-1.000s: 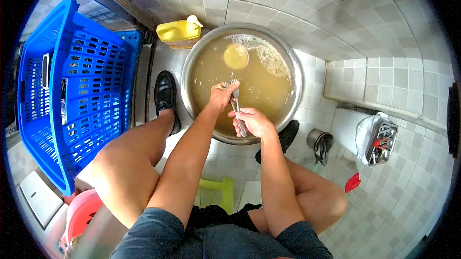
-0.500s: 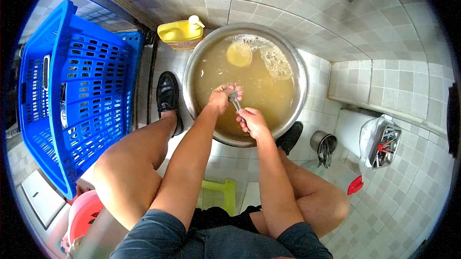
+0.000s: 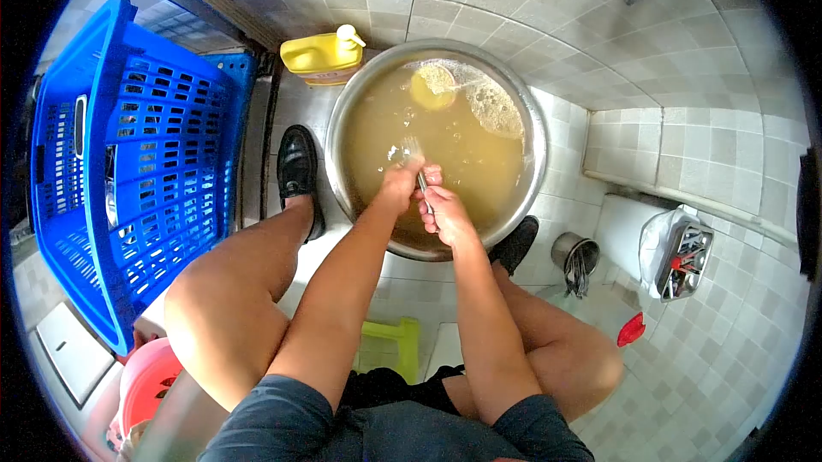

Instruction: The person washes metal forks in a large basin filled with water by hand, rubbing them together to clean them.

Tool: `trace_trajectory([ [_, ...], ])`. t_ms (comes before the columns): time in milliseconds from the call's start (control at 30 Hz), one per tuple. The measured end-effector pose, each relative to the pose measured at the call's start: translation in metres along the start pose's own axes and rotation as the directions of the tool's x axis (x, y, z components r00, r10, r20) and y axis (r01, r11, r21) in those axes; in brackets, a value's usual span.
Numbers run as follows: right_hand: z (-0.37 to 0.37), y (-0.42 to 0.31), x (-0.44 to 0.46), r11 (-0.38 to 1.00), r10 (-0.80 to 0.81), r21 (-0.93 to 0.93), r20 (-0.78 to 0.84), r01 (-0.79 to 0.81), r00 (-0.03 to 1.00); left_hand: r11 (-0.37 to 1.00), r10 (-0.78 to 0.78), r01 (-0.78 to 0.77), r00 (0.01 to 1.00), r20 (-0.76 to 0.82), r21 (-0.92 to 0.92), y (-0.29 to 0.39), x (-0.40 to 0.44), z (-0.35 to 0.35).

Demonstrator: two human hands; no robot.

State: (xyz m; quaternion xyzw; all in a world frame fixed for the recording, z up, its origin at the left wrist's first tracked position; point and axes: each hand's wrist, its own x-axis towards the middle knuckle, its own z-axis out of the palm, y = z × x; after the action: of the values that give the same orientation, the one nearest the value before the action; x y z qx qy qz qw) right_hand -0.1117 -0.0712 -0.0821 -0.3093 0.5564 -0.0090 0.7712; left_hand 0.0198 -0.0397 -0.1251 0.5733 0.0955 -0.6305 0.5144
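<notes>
A metal fork (image 3: pixel 413 147) is held over a wide steel basin (image 3: pixel 335 162) of cloudy brownish water, its tines pointing toward the far wall. My right hand (image 3: pixel 447 215) grips the handle with closed fingers. Around the neck, just below the tines, my left hand (image 3: pixel 401 184) is closed on the same fork. A round yellow object (image 3: pixel 432 92), perhaps a sponge or scrubber, sits at the water's surface near the far rim. Whitish foam (image 3: pixel 494 107) lies to its right.
A yellow pump bottle (image 3: pixel 323 54) stands beyond the basin's left rim. The tall blue basket (image 3: pixel 163 179) fills the left side. At right are a metal cup with utensils (image 3: pixel 575 255) and a utensil tray (image 3: pixel 687 262). A green stool (image 3: pixel 401 338) shows beneath me.
My left hand has slid slightly right and down along the fork toward my right hand, so the tines now stick out past it. The yellow round object has drifted slightly right.
</notes>
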Motion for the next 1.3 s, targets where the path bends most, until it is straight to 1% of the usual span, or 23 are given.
trace_trajectory([
  [33, -0.003, -0.007, -0.007, 0.999, 0.01, 0.047, 0.084, -0.014, 0.996, 0.964, 0.03, 0.015, 0.986, 0.163, -0.265, 0.018, -0.01, 0.006],
  [200, -0.002, -0.04, -0.039, 0.973, -0.086, 0.231, 0.309, 0.013, 0.947, 0.905, 0.281, -0.231, 0.955, 0.093, -0.358, 0.062, -0.018, 0.026],
  [233, 0.001, -0.045, -0.047, 0.973, -0.096, 0.231, 0.307, 0.023, 0.947, 0.904, 0.287, -0.235, 0.952, 0.101, -0.357, 0.067, -0.019, 0.028],
  [300, 0.004, -0.055, -0.061, 0.975, -0.13, 0.215, 0.337, 0.058, 0.932, 0.811, 0.377, -0.258, 0.917, 0.132, -0.526, 0.08, -0.026, 0.031],
  [367, 0.004, -0.055, -0.064, 0.977, -0.172, 0.179, 0.324, 0.118, 0.93, 0.812, 0.371, -0.265, 0.922, 0.11, -0.52, 0.084, -0.038, 0.037],
  [433, 0.005, -0.054, -0.067, 0.964, -0.265, 0.056, 0.148, 0.259, 0.953, 0.843, 0.342, -0.223, 0.924, 0.169, -0.489, 0.084, -0.053, 0.045],
  [467, 0.006, -0.054, -0.068, 0.961, -0.269, 0.091, 0.085, 0.262, 0.959, 0.907, 0.276, -0.19, 0.943, 0.188, -0.377, 0.082, -0.062, 0.048],
  [500, 0.008, -0.055, -0.07, 0.959, -0.277, 0.089, 0.091, 0.27, 0.957, 0.969, 0.195, -0.136, 0.935, 0.297, -0.207, 0.077, -0.066, 0.049],
  [567, 0.014, -0.054, -0.074, 0.93, -0.332, 0.106, -0.163, 0.351, 0.929, 0.986, 0.164, -0.14, 0.909, 0.382, -0.09, 0.058, -0.08, 0.058],
  [600, 0.012, -0.053, -0.074, 0.942, -0.328, -0.002, -0.232, 0.336, 0.916, 0.985, 0.172, -0.148, 0.906, 0.386, -0.092, 0.052, -0.082, 0.059],
  [633, 0.014, -0.049, -0.076, 0.939, -0.335, -0.007, -0.234, 0.343, 0.913, 0.985, 0.17, -0.169, 0.916, 0.364, -0.036, 0.045, -0.081, 0.06],
  [667, 0.018, -0.043, -0.077, 0.785, -0.608, -0.364, -0.298, 0.501, 0.736, 0.982, 0.17, -0.188, 0.923, 0.344, 0.017, 0.039, -0.079, 0.062],
  [700, 0.024, -0.041, -0.083, 0.509, -0.833, -0.681, -0.237, 0.526, 0.5, 0.982, 0.176, -0.191, 0.92, 0.35, 0.008, 0.036, -0.08, 0.064],
  [733, 0.031, -0.045, -0.096, 0.4, -0.844, -0.867, -0.222, 0.298, 0.487, 0.973, 0.219, -0.232, 0.938, 0.268, 0.017, 0.035, -0.079, 0.064],
  [767, 0.032, -0.037, -0.095, 0.299, -0.903, -0.924, -0.192, 0.24, 0.385, 0.962, 0.263, -0.273, 0.947, 0.184, 0.031, 0.034, -0.078, 0.065],
  [800, 0.034, -0.033, -0.093, 0.246, -0.923, -0.94, -0.153, 0.238, 0.352, 0.966, 0.259, -0.249, 0.948, 0.184, -0.072, 0.041, -0.081, 0.065],
  [867, 0.032, -0.027, -0.088, 0.19, -0.941, -0.954, -0.11, 0.232, 0.319, 0.959, 0.281, -0.266, 0.934, 0.223, -0.094, 0.052, -0.087, 0.063],
  [900, 0.03, -0.027, -0.086, 0.541, -0.781, -0.716, -0.232, 0.442, 0.58, 0.953, 0.301, -0.281, 0.918, 0.257, -0.114, 0.059, -0.092, 0.061],
  [933, 0.028, -0.027, -0.085, 0.819, -0.546, -0.332, -0.202, 0.468, 0.813, 0.951, 0.299, -0.257, 0.907, 0.296, -0.173, 0.063, -0.096, 0.059],
  [967, 0.025, -0.027, -0.086, 0.818, -0.547, -0.332, -0.201, 0.469, 0.812, 0.95, 0.301, -0.259, 0.906, 0.297, -0.173, 0.068, -0.101, 0.056],
  [1033, 0.024, -0.038, -0.103, 0.904, -0.42, 0.097, 0.011, 0.417, 0.908, 0.958, 0.264, -0.194, 0.883, 0.389, -0.211, 0.072, -0.105, 0.05],
  [1200, 0.023, -0.056, -0.121, 0.912, -0.409, 0.099, 0.145, 0.398, 0.901, 0.943, 0.325, -0.29, 0.904, 0.277, -0.162, 0.077, -0.101, 0.048],
  [1300, 0.028, -0.056, -0.118, 0.901, -0.433, 0.067, 0.095, 0.428, 0.896, 0.944, 0.311, -0.253, 0.897, 0.314, -0.211, 0.083, -0.104, 0.047],
])
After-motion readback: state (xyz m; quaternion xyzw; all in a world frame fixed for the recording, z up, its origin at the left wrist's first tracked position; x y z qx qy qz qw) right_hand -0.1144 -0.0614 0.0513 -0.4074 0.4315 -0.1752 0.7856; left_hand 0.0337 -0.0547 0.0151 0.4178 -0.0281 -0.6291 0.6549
